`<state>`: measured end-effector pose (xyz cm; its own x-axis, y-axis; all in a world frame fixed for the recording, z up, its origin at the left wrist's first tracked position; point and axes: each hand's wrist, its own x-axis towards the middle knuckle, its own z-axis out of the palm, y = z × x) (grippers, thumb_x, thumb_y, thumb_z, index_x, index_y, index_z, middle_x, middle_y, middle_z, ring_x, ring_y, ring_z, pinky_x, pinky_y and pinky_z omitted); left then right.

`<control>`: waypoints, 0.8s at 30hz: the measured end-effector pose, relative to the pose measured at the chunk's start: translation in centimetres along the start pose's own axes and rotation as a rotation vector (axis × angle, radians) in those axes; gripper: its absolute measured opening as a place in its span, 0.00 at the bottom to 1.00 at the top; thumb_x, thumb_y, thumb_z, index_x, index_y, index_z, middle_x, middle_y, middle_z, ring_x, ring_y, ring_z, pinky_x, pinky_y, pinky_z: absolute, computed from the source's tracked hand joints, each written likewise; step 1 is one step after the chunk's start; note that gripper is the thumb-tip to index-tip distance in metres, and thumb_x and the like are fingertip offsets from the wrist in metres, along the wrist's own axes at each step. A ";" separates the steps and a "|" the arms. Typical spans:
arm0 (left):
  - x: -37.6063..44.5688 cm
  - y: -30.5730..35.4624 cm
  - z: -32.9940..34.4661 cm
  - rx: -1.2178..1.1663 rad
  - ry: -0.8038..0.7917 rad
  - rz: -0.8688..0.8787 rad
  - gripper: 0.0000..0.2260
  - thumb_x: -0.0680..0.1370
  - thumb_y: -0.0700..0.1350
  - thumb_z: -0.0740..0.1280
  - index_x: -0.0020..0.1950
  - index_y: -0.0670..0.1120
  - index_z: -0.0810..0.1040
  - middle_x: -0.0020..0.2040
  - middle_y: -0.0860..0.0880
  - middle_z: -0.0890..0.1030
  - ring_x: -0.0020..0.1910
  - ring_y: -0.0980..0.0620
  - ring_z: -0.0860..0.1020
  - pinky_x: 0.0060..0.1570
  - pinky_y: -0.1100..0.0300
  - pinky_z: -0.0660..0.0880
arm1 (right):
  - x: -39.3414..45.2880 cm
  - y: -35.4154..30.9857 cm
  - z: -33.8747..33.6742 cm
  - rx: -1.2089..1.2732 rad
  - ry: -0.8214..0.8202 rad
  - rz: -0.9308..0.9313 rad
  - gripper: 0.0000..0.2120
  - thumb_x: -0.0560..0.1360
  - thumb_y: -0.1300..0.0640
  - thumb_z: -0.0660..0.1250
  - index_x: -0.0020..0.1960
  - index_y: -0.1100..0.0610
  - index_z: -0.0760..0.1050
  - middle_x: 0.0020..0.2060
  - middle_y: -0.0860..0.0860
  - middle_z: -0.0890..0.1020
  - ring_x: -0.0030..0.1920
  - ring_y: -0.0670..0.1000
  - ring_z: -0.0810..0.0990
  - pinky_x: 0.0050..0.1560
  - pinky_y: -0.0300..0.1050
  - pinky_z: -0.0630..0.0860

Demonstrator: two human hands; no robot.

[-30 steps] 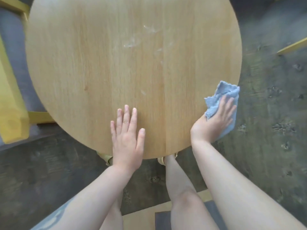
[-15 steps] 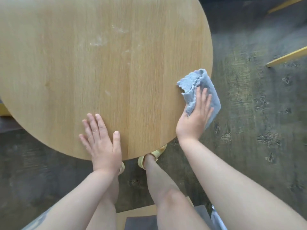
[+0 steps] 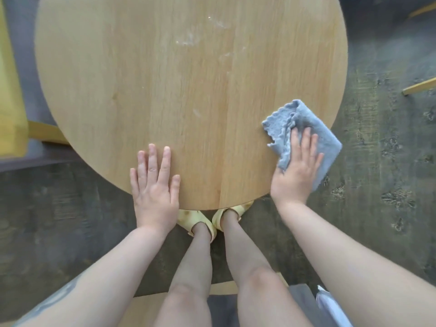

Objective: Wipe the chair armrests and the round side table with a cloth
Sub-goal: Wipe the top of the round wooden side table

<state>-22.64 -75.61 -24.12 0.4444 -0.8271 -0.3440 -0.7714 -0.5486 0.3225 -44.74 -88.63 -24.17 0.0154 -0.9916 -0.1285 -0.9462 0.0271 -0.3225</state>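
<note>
The round wooden side table [image 3: 165, 90] fills the upper middle of the head view. Pale smudges [image 3: 188, 40] mark its top towards the far side. A folded blue cloth [image 3: 313, 135] lies on the table's near right rim, partly hanging past the edge. My right hand [image 3: 295, 171] presses flat on the cloth with straight fingers. Flat on the bare wood at the near edge rests my left hand [image 3: 153, 187], fingers straight and slightly spread.
A yellow chair frame [image 3: 11, 95] stands at the left of the table. A yellow chair leg [image 3: 420, 87] shows at the right over dark patterned carpet [image 3: 382, 161]. My legs and yellow slippers [image 3: 200, 220] are under the table's near edge.
My right hand slid the cloth along the near right rim, further onto the table top. My left hand stayed flat on the near edge. The camera view shifted sideways.
</note>
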 end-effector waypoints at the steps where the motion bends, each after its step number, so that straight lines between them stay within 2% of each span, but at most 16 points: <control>1: 0.2 -0.7 -0.2 -0.006 0.005 0.001 0.26 0.81 0.55 0.46 0.79 0.54 0.47 0.79 0.52 0.43 0.77 0.53 0.38 0.73 0.56 0.34 | -1.2 -2.3 0.9 0.004 0.004 0.030 0.36 0.69 0.58 0.54 0.77 0.53 0.54 0.77 0.52 0.53 0.77 0.53 0.47 0.75 0.57 0.41; 3: 0.9 -2.1 -0.8 -0.028 0.044 -0.035 0.27 0.81 0.55 0.49 0.79 0.53 0.48 0.79 0.51 0.44 0.78 0.51 0.40 0.73 0.55 0.35 | -5.5 -7.3 3.1 0.011 -0.057 -0.093 0.36 0.70 0.53 0.52 0.78 0.51 0.53 0.77 0.52 0.51 0.77 0.53 0.45 0.75 0.56 0.40; 6: 2.0 -5.1 -1.8 -0.036 0.123 -0.116 0.31 0.78 0.44 0.61 0.79 0.49 0.53 0.79 0.47 0.49 0.78 0.46 0.46 0.74 0.48 0.42 | -12.5 -13.3 5.5 0.112 -0.383 -0.550 0.37 0.68 0.57 0.63 0.76 0.51 0.58 0.77 0.49 0.53 0.77 0.50 0.45 0.75 0.52 0.39; 8: 2.3 -7.2 -2.6 -0.023 0.133 -0.144 0.33 0.76 0.40 0.63 0.79 0.48 0.53 0.79 0.46 0.51 0.78 0.44 0.47 0.74 0.45 0.44 | -12.1 -13.9 5.1 0.230 -0.546 -0.666 0.35 0.65 0.63 0.63 0.72 0.54 0.66 0.75 0.49 0.61 0.76 0.48 0.53 0.75 0.50 0.44; 9: 2.2 -8.1 -3.1 -0.019 0.121 -0.144 0.32 0.77 0.41 0.61 0.79 0.48 0.53 0.79 0.46 0.51 0.78 0.44 0.47 0.74 0.45 0.44 | -11.1 -13.3 4.0 0.280 -0.592 -0.697 0.33 0.63 0.66 0.62 0.69 0.56 0.71 0.72 0.50 0.67 0.75 0.49 0.58 0.75 0.51 0.50; 10: 2.1 -8.6 -3.5 -0.017 0.113 -0.140 0.30 0.79 0.44 0.59 0.79 0.48 0.53 0.80 0.47 0.50 0.78 0.44 0.47 0.74 0.45 0.44 | -9.9 -12.3 2.7 0.318 -0.590 -0.729 0.31 0.62 0.67 0.63 0.65 0.59 0.74 0.70 0.52 0.71 0.73 0.50 0.63 0.73 0.53 0.56; 12: 2.0 -9.1 -3.9 -0.030 0.113 -0.153 0.26 0.82 0.47 0.56 0.79 0.48 0.51 0.80 0.47 0.49 0.78 0.46 0.45 0.74 0.45 0.44 | -7.8 -9.9 -0.4 0.360 -0.421 -0.732 0.25 0.65 0.69 0.62 0.61 0.62 0.77 0.66 0.55 0.75 0.70 0.53 0.68 0.70 0.55 0.64; 15: 1.8 -9.1 -3.9 -0.086 0.140 -0.199 0.26 0.83 0.47 0.55 0.79 0.48 0.50 0.80 0.48 0.47 0.78 0.47 0.44 0.75 0.46 0.43 | -6.1 -7.2 -2.4 0.309 -0.003 -0.497 0.25 0.68 0.71 0.56 0.62 0.62 0.75 0.66 0.57 0.74 0.71 0.56 0.67 0.72 0.57 0.60; 16: 1.8 -9.0 -3.9 -0.105 0.149 -0.212 0.26 0.83 0.47 0.55 0.79 0.47 0.50 0.80 0.48 0.47 0.78 0.47 0.44 0.75 0.46 0.44 | -6.2 -7.3 -1.7 0.252 0.065 -0.375 0.27 0.68 0.71 0.55 0.65 0.61 0.74 0.68 0.56 0.71 0.73 0.56 0.64 0.73 0.59 0.57; 18: 1.6 -8.7 -3.8 -0.141 0.162 -0.237 0.26 0.83 0.46 0.55 0.79 0.47 0.50 0.80 0.49 0.47 0.78 0.48 0.44 0.75 0.47 0.44 | -7.8 -9.2 1.8 0.108 0.035 -0.167 0.30 0.69 0.67 0.57 0.71 0.55 0.68 0.74 0.53 0.63 0.76 0.55 0.55 0.74 0.62 0.50; 19: 1.5 -8.5 -3.7 -0.162 0.167 -0.249 0.26 0.83 0.46 0.54 0.79 0.47 0.50 0.80 0.49 0.48 0.78 0.48 0.44 0.75 0.48 0.43 | -9.2 -11.0 3.7 0.055 -0.013 -0.125 0.32 0.70 0.64 0.58 0.74 0.52 0.64 0.76 0.51 0.59 0.77 0.55 0.51 0.73 0.63 0.47; 21: 1.4 -8.3 -3.7 -0.223 0.185 -0.257 0.25 0.83 0.46 0.53 0.79 0.47 0.51 0.80 0.49 0.49 0.78 0.49 0.46 0.75 0.49 0.43 | -12.5 -15.4 7.4 0.036 -0.131 -0.277 0.36 0.69 0.60 0.63 0.76 0.48 0.59 0.77 0.49 0.55 0.77 0.54 0.48 0.74 0.62 0.44; 24: 1.7 -9.1 -4.6 -0.402 0.268 -0.296 0.26 0.80 0.48 0.52 0.78 0.46 0.56 0.79 0.48 0.54 0.78 0.51 0.50 0.76 0.50 0.47 | -14.7 -21.8 9.1 0.132 -0.341 -0.650 0.33 0.72 0.58 0.67 0.75 0.50 0.61 0.75 0.46 0.60 0.77 0.51 0.50 0.75 0.56 0.43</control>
<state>-12.77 -72.57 -23.61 0.7558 -0.6044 -0.2520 -0.3853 -0.7216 0.5752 -21.36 -73.51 -23.77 0.6786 -0.7190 -0.1503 -0.6655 -0.5151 -0.5401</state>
